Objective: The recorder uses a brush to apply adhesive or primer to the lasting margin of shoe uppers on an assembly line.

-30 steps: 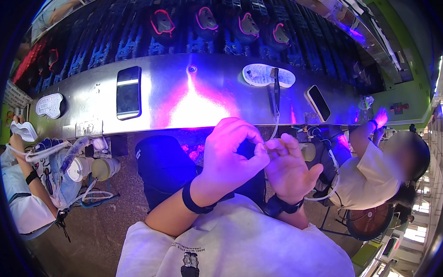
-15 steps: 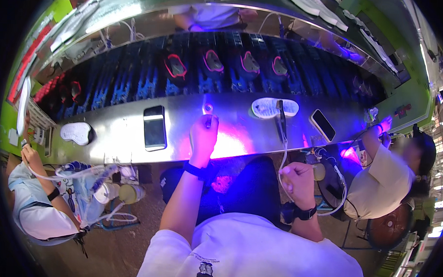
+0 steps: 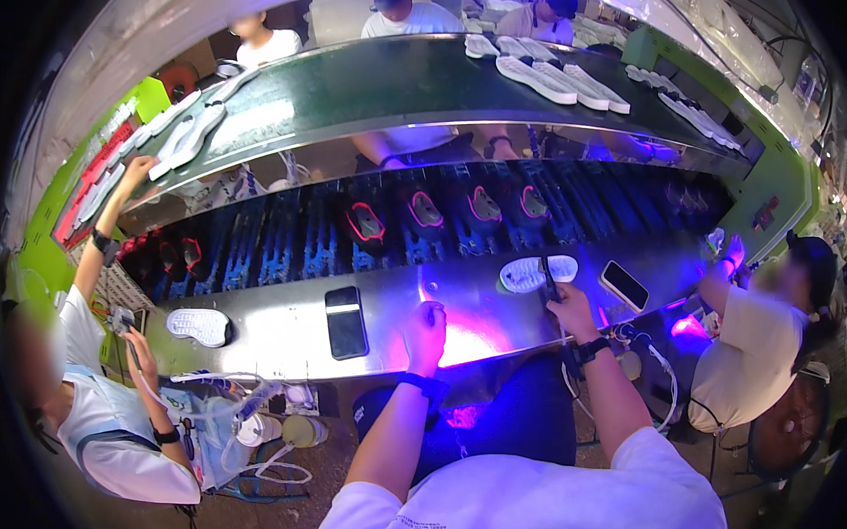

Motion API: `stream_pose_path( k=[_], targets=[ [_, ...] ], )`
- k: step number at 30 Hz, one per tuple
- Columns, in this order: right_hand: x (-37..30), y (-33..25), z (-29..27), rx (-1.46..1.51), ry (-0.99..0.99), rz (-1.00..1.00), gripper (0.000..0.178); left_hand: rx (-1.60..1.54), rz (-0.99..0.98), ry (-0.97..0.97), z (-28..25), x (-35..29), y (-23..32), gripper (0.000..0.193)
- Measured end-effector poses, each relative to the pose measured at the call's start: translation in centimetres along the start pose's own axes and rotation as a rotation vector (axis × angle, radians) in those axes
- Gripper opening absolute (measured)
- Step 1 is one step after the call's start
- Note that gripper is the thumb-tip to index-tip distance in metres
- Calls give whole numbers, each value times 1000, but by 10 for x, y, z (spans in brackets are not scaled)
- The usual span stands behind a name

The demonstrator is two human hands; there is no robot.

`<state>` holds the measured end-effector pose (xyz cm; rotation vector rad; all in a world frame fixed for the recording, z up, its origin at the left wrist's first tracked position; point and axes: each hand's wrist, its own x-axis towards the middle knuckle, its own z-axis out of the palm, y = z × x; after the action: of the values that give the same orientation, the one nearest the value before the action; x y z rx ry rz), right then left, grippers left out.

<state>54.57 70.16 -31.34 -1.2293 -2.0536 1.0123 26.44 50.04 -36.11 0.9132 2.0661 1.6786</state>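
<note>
My right hand (image 3: 576, 312) is closed around the dark handle of a brush (image 3: 550, 286), which has a pale hose trailing down from it. The brush's head end rests over a white shoe sole (image 3: 565, 266) lying on the steel table. My left hand (image 3: 426, 337) is held as a fist at the table edge, in a bright purple-pink glow. Whatever its fingers may hold is hidden. Just beyond that fist, a small round spot (image 3: 430, 286) shows on the steel surface.
On the steel table (image 3: 262, 343) lie two phones (image 3: 347, 323) and another white sole (image 3: 197, 327). Behind it, a dark slatted conveyor (image 3: 294, 232) carries shoe uppers (image 3: 425, 209) edged in pink. White soles (image 3: 551, 80) sit on a far green belt (image 3: 374, 76). Co-workers sit left and right; others are across.
My right hand has moved up and forward from near my lap and now grips the brush that stood on the sole. My view has tilted up, showing the far belt. The left co-worker reaches toward the soles.
</note>
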Motion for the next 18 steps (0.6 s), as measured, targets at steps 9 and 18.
stream_pose_path(
  k=[9, 18],
  targets=[
    [-15, -16, -2, 792, -70, 137, 34, 13, 68, 45, -2, 2, 9, 11],
    [-19, -5, -16, 721, -84, 196, 28, 214, 15, -747, -24, 59, 43, 19]
  ],
)
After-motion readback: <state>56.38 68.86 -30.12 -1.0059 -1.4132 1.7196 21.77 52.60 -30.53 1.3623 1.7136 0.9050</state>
